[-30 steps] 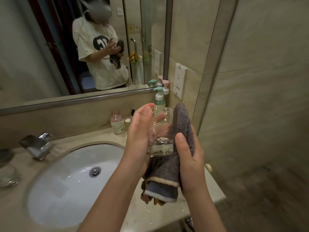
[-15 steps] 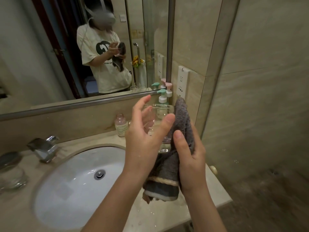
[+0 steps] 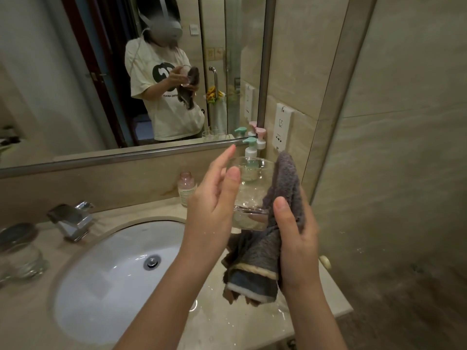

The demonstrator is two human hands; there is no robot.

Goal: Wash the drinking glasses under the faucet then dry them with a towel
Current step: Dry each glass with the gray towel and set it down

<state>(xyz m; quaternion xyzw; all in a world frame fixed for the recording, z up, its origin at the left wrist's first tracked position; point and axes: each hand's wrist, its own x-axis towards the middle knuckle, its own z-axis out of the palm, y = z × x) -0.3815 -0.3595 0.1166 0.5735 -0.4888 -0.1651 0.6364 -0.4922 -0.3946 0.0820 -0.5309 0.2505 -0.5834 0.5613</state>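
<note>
Drinking glass (image 3: 251, 195): clear tumbler, upright, held in the air above the right end of the counter (image 3: 252, 332), between the two hands; thick base downward, rim level with the towel's top edge.

Left hand (image 3: 214, 198): fingers nearly straight and spread against the glass's left wall; thumb lying across the near side; forefinger rising past the rim; a flat, pressing contact rather than a closed grasp.

Right hand (image 3: 295, 238): wrapped in and gripping the towel (image 3: 273, 238); thumb pressed onto the cloth just beside the glass's base; the other fingers hidden behind the fabric, their curl not fully visible.

Towel: grey-brown, pile surface, with a cream band and blue hem; upper part pressed to the glass's right wall; lower end hanging free below the glass.

Sink (image 3: 121, 281): white oval basin to the left, below the glass; chrome faucet (image 3: 72, 219) at its far left rim.

Second glass (image 3: 24, 260): on the counter at far left, well apart from the hands.

Pump bottle (image 3: 250, 150): teal-topped, behind the held glass, under the mirror (image 3: 75, 72); small pink bottle (image 3: 187, 188) beside it.
</note>
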